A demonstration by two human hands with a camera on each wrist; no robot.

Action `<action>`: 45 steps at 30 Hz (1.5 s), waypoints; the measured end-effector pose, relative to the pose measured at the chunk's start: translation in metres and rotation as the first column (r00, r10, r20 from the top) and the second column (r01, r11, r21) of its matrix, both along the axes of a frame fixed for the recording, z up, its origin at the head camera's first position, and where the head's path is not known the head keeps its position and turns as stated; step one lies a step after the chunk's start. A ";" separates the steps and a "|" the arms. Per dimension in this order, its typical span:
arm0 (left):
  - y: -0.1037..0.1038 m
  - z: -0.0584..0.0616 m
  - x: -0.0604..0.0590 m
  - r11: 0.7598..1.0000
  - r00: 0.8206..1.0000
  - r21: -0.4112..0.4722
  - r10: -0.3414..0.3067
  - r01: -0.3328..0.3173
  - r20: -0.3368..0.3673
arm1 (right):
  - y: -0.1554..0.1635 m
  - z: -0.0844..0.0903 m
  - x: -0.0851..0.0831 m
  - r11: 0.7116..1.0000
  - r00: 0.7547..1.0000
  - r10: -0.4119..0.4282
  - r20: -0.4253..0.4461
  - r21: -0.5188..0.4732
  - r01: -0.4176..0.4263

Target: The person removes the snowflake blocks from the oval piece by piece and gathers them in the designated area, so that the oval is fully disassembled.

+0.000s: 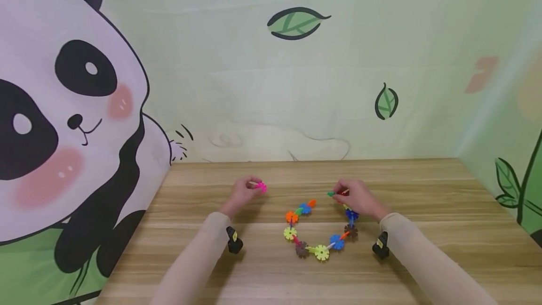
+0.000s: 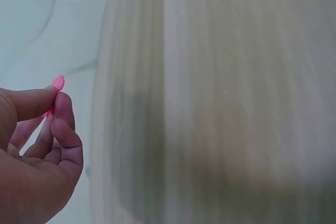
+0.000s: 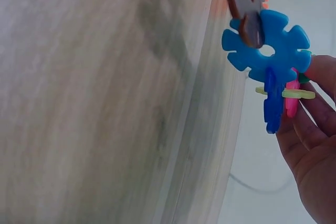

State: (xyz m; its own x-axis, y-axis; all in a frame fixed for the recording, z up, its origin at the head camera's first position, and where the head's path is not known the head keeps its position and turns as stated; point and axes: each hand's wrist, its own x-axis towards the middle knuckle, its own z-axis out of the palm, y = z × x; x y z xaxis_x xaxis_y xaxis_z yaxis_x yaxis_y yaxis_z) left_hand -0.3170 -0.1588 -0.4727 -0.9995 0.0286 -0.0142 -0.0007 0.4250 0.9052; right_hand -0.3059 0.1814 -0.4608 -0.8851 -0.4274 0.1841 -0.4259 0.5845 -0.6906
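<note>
A curved chain of coloured snowflake discs (image 1: 315, 232) lies on the wooden table (image 1: 271, 276), open toward the far side. My right hand (image 1: 357, 197) grips the chain's right end, where green and red discs (image 1: 334, 193) stick out past the fingers. In the right wrist view a blue disc (image 3: 268, 51) and a brown disc (image 3: 245, 3) hang off that end beside my fingers (image 3: 315, 129). My left hand (image 1: 243, 191) pinches a single pink disc (image 1: 261, 186) to the left of the chain; the left wrist view shows the pink disc (image 2: 56, 85) between thumb and forefinger.
A wall with a panda picture (image 1: 63, 121) rises at the left, and a pale wall with leaf drawings (image 1: 296, 23) stands behind the table. A small black clip sits at each wrist (image 1: 234, 240).
</note>
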 end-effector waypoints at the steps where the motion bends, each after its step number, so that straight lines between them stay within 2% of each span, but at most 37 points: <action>1: -0.004 -0.002 0.001 1.000 1.000 -0.002 0.007 -0.007 0.001 | 0.000 0.000 0.000 1.000 1.000 0.000 0.005 0.002 0.000; 4: -0.015 -0.009 0.002 1.000 1.000 0.002 0.022 -0.022 -0.002 | 0.001 -0.001 0.000 1.000 1.000 0.005 0.009 0.006 -0.005; 9: -0.036 -0.016 0.005 1.000 1.000 -0.005 0.006 -0.007 -0.021 | 0.002 -0.002 0.001 1.000 1.000 0.028 0.000 0.001 -0.028; 12: -0.051 -0.016 0.009 1.000 1.000 -0.019 0.001 -0.001 -0.023 | 0.002 -0.002 0.001 0.999 0.999 0.039 -0.010 -0.002 -0.039; 17: -0.072 -0.017 0.010 0.998 0.999 -0.037 0.051 -0.051 0.018 | 0.004 -0.002 0.000 0.999 0.999 0.044 -0.028 -0.003 -0.044; 21: -0.084 -0.017 0.009 0.995 0.998 -0.079 0.064 -0.063 0.014 | 0.004 -0.002 -0.002 0.999 0.998 0.035 -0.048 0.005 -0.035; 25: -0.092 -0.016 0.011 0.991 0.998 -0.122 0.059 -0.059 -0.004 | 0.002 -0.002 -0.002 1.000 0.999 0.027 -0.041 0.013 -0.027; 37: -0.107 -0.018 0.010 0.982 0.998 -0.180 0.055 -0.057 -0.016 | 0.000 -0.005 -0.003 1.000 0.999 0.023 -0.031 -0.008 -0.023; 45: -0.110 -0.015 0.011 0.954 0.997 -0.288 0.078 -0.079 -0.015 | 0.000 -0.003 -0.003 1.000 0.999 0.026 -0.020 0.000 -0.026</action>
State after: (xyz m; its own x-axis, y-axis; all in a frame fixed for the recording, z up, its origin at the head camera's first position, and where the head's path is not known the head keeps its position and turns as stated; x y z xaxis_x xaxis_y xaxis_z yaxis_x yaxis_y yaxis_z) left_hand -0.3063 -0.2685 -0.4876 -0.9985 -0.0544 -0.0069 -0.0414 0.6665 0.7444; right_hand -0.3088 0.1811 -0.4640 -0.8698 -0.4504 0.2018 -0.4549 0.5730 -0.6817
